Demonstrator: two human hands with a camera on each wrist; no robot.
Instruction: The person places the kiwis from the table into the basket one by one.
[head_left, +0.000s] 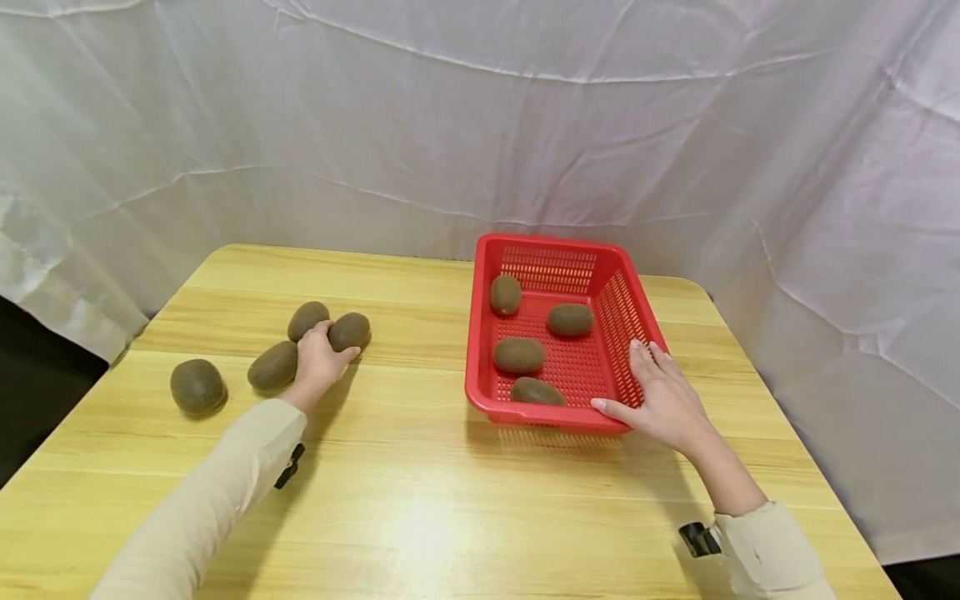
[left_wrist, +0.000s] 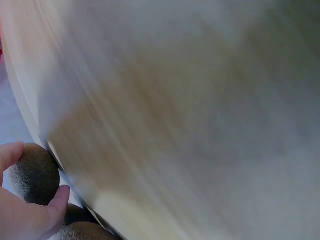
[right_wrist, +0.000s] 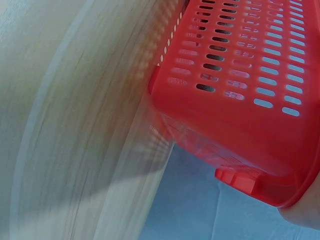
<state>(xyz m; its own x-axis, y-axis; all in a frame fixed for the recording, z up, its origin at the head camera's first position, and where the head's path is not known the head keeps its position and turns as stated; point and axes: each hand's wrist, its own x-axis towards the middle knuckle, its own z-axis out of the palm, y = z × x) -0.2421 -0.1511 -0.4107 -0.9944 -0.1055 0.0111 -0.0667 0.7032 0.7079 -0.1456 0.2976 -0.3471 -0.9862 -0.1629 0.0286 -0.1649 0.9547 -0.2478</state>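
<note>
Two hands over the surface (head_left: 420, 375). Nearest: right hand (head_left: 663, 406), fingers spread, resting at the near right corner of the red basket (head_left: 551, 416), thumb on the rim. Lone kiwi (head_left: 197, 387) at left, well apart from the basket. Further up, left hand (head_left: 318, 358) pinches a held kiwi (head_left: 351, 332) between thumb and fingers; can't tell if it's off the surface. Two loose kiwis (head_left: 272, 367) close by that hand. Four kiwis (head_left: 519, 356) in the basket. White cloth (head_left: 420, 125) behind. My read: pick-up step, basket being steadied. Next move calls for a firm pinch and a lift clear of the neighbours.
</note>
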